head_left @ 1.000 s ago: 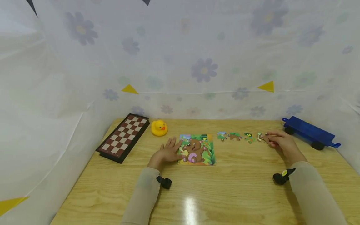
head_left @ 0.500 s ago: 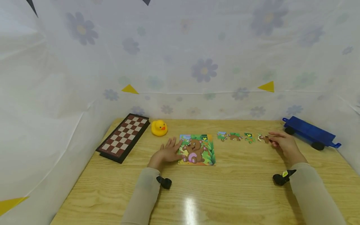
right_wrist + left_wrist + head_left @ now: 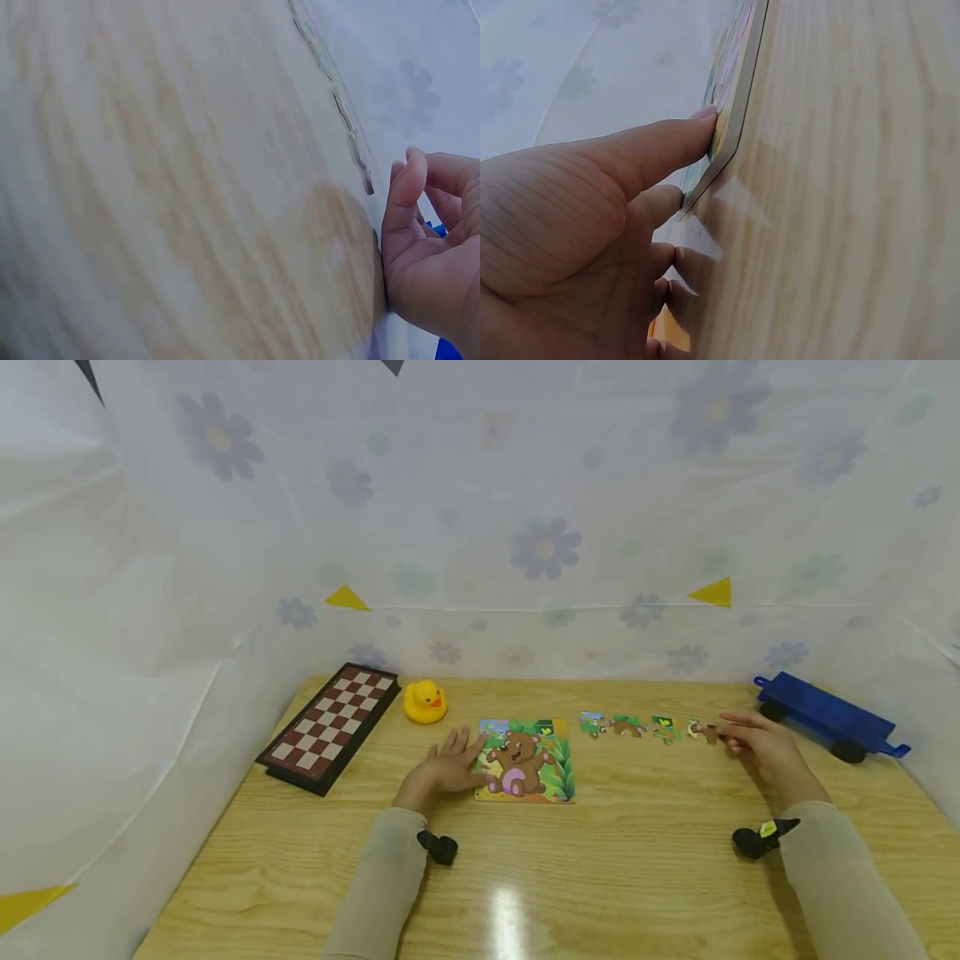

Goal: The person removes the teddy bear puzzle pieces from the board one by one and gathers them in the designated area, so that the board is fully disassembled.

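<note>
A square puzzle board (image 3: 522,762) with a brown bear picture lies flat on the table. My left hand (image 3: 444,767) rests at its left side with spread fingers, the thumb (image 3: 682,139) touching the board's edge in the left wrist view. To the right several loose jigsaw pieces lie in a row: a blue-green one (image 3: 592,723), a brown one (image 3: 627,725), a green one (image 3: 664,728) and a bear-patterned one (image 3: 701,731). My right hand (image 3: 765,750) is just right of the last piece. In the right wrist view its loosely bent fingers (image 3: 409,187) stand apart from the pieces, holding nothing.
A yellow rubber duck (image 3: 425,702) stands behind my left hand. Beside it lies a brown-and-white checkerboard (image 3: 330,722) in a black frame. A blue toy wagon (image 3: 828,714) with black wheels sits at the back right. A flowered white curtain (image 3: 480,527) hangs behind the table.
My right hand has let go of the bear-patterned jigsaw piece and drawn slightly right. The piece stays at the row's right end. My left hand has not visibly moved.
</note>
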`<state>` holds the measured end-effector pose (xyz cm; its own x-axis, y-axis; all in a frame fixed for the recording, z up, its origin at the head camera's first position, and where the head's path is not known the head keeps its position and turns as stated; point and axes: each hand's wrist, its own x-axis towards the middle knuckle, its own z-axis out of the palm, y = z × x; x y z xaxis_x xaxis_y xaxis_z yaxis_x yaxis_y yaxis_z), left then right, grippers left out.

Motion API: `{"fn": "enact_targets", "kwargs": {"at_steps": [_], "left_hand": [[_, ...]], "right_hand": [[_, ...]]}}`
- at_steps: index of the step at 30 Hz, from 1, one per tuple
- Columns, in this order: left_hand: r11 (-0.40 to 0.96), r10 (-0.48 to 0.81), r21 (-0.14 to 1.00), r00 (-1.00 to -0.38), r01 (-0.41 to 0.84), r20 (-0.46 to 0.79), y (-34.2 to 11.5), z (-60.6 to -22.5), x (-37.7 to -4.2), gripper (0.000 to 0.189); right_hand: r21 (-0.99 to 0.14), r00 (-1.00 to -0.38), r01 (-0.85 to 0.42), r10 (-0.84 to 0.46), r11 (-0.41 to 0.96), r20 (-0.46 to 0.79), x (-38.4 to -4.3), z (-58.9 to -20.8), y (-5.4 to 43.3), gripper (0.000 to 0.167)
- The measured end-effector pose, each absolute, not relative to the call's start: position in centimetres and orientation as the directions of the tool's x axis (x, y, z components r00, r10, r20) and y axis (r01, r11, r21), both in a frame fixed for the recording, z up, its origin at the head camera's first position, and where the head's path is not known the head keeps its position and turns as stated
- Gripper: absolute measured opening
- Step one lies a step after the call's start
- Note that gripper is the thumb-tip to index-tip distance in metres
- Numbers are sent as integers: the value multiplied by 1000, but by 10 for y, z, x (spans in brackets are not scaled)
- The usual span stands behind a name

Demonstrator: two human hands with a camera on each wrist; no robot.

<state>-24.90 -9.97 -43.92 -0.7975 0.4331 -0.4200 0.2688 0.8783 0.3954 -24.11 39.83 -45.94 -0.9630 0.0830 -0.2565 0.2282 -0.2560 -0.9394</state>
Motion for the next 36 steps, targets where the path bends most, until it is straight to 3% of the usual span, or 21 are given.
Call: {"fn": "enact_targets", "kwargs": {"at_steps": [17,36], "left_hand": [[876,436,403,-795,267,-422,-99,-439,-247,79],[866,443,427,-795,259,-415,-101,-440,-245,82]], "right_hand": [[-991,-994,93,-61,-99,-87,-241,-442,366,25],[-996,-971,75,-225,38,-82,-248,-429,293,16]]}}
